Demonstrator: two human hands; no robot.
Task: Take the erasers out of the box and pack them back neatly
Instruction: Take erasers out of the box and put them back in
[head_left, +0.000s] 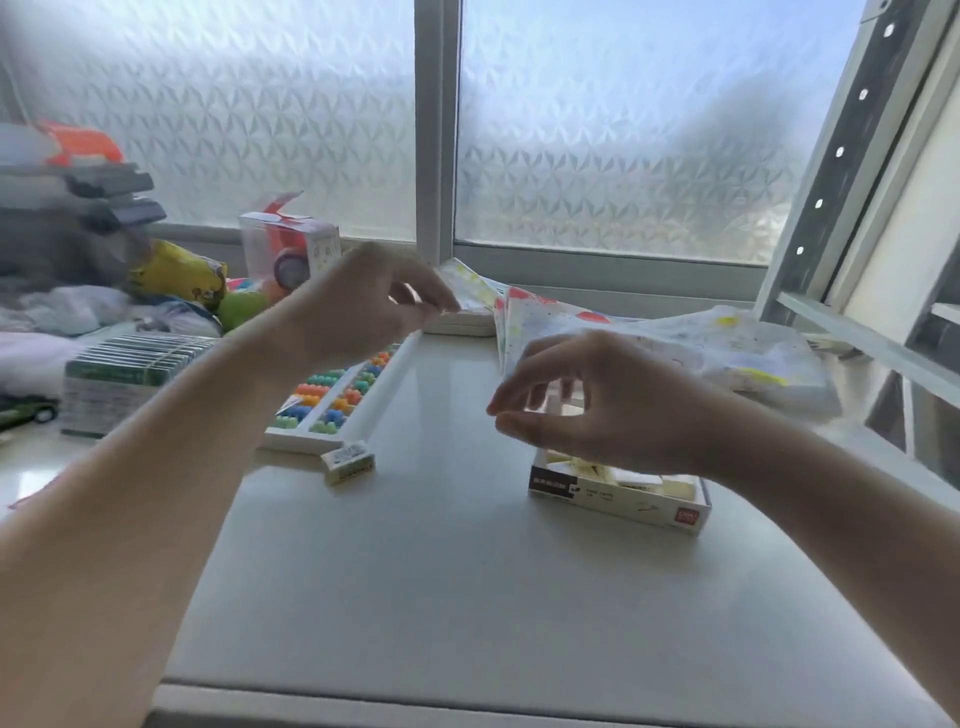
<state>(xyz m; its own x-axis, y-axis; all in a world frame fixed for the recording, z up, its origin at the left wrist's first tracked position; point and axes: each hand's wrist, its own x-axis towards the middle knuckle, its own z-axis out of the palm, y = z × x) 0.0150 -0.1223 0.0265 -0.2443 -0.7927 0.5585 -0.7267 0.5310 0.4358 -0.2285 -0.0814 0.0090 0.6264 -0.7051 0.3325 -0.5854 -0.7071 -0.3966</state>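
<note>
Bright and evenly daylit through the frosted window (623, 135) behind the table (467, 597), with pale glare on the glossy tabletop and only soft shadows under the box (618, 499). Motion-blurred at the left hand (363, 306) and right hand (597, 400). Smeared and bent toward the edges, worst at far left.

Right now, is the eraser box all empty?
No, the eraser box still has pale erasers lying inside it, under the right hand.
</note>
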